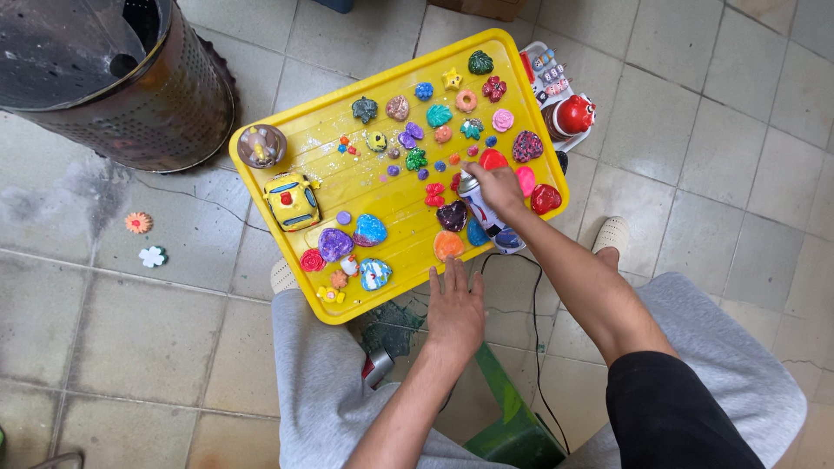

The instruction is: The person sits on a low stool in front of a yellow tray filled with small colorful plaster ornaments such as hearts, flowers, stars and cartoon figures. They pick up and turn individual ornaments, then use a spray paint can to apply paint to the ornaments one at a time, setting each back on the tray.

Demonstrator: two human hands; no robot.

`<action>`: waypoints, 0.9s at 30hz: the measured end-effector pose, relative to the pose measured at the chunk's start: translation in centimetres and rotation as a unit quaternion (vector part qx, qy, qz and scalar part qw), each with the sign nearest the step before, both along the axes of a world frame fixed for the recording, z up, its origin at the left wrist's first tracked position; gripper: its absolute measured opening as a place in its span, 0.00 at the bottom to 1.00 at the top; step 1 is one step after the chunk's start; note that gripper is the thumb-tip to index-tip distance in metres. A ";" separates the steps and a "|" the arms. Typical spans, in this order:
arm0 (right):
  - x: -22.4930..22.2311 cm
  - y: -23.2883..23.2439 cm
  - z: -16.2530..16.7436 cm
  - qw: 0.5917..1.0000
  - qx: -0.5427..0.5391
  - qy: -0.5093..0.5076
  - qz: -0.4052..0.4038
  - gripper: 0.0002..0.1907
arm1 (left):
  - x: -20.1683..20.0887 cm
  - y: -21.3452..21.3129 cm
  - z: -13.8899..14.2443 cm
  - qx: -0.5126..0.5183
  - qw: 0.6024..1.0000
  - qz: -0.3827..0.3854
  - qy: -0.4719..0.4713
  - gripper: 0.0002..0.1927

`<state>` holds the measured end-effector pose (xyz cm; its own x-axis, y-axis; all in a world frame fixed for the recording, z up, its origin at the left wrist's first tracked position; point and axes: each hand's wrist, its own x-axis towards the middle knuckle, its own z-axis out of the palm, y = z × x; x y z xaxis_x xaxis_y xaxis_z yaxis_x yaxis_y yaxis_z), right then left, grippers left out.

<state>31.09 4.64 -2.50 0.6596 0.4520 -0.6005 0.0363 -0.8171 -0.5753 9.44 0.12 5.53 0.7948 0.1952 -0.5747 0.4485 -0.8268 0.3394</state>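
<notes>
You've got open room on the bare middle strip of the yellow plastic tray point(365, 187) between the yellow toy car point(292, 200) and the cluster of small painted figurines point(439, 130), but your right hand point(497, 186) gripping the spray can point(488, 217) blocks the tray's right side.

A tiled floor point(738, 130) carries a yellow tray point(382, 187), a metal drum point(130, 78) and two small flowers, orange point(137, 223) and white point(152, 256), left of the tray
</notes>
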 end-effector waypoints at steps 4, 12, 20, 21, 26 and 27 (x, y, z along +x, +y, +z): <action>-1.1 0.1 -0.2 0.997 -0.020 -0.056 0.056 0.34 | 0.0 0.2 0.2 -0.010 1.000 0.011 0.002 0.38; -1.3 1.1 0.1 0.993 -0.057 -0.060 0.079 0.37 | 0.3 0.0 0.5 -0.019 1.000 0.004 0.001 0.36; -1.9 3.0 0.4 0.988 -0.090 -0.059 0.112 0.38 | 0.1 0.3 0.8 -0.007 1.000 -0.001 0.009 0.35; -2.0 3.2 0.4 0.991 -0.073 -0.058 0.095 0.37 | 0.0 0.4 0.8 -0.011 1.000 0.006 0.007 0.36; -1.7 3.6 0.3 0.984 -0.074 -0.087 0.133 0.36 | -0.4 1.2 0.9 -0.001 0.997 0.063 -0.035 0.38; -1.4 3.6 0.3 0.987 -0.061 -0.085 0.119 0.35 | -0.5 1.3 1.0 0.000 0.997 0.064 -0.030 0.38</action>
<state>29.67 8.29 -2.19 0.6394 0.5377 -0.5497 0.3226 -0.8365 -0.4430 8.97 1.44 6.49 0.7965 0.2982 -0.5259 0.5294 -0.7641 0.3686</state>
